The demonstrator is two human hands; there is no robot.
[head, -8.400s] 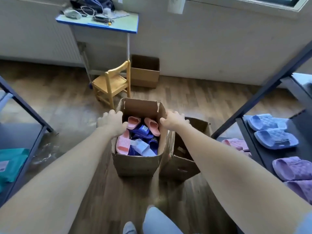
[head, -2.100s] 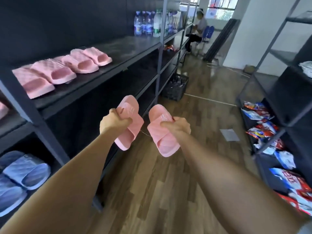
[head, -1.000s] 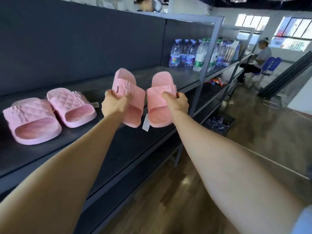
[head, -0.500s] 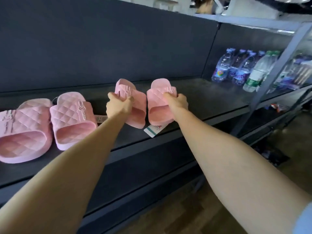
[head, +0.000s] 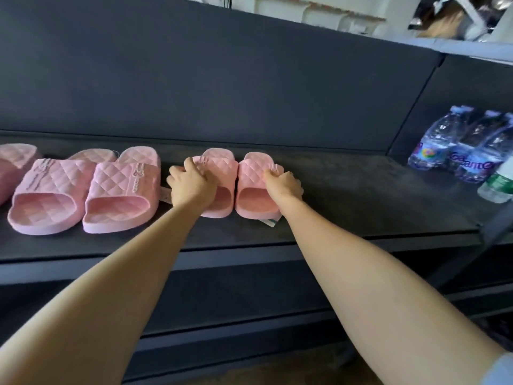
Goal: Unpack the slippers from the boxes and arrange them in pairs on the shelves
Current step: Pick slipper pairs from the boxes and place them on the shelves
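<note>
One dark shelf (head: 361, 195) carries the pair, about midway between its front and back edges. The left slipper (head: 222, 200) and right slipper (head: 254, 177) lie side by side, almost touching. The left hand (head: 191, 184) grips one strap and the right hand (head: 283, 184) the other. Placement looks finished, so the next move is to let go without nudging them askew.

A shop: dark display shelf (head: 361, 195) stocked with bottled water (head: 458, 151).

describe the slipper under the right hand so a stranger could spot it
Look along the dark shelf, left of the water bottles. It is the rightmost pink slipper in the row, a white tag poking from under its near edge.
</note>
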